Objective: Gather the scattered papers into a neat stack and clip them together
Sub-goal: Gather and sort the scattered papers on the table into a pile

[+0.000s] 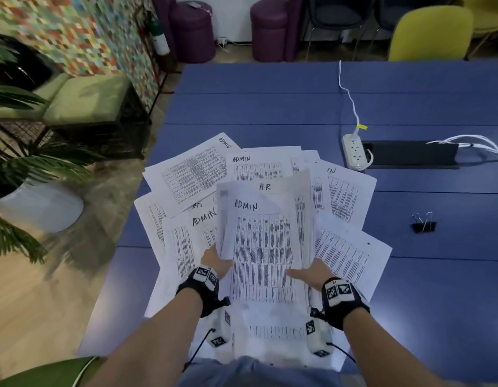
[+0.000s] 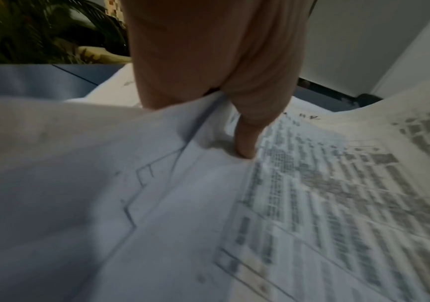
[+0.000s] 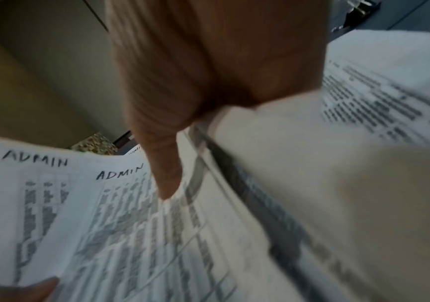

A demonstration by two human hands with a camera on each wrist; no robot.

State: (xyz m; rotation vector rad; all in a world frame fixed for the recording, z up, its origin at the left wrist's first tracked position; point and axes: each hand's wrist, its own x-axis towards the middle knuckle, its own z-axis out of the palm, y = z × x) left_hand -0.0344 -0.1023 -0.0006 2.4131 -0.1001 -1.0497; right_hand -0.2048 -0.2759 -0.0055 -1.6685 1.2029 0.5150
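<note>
left hand (image 1: 215, 263) and right hand (image 1: 312, 275) grip pinching a paper stack (image 1: 263, 233) by both side edges, loose sheets (image 1: 192, 170) fanned on blue bench (image 1: 270, 107), binder clip (image 1: 423, 223) at 3 o'clock

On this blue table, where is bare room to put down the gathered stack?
Bare table lies beyond the scattered papers, left of the power strip. More lies right of the papers, around the binder clip and nearer than it. The middle is crowded: loose sheets overlap all round the bundle that the left hand and right hand hold.
</note>
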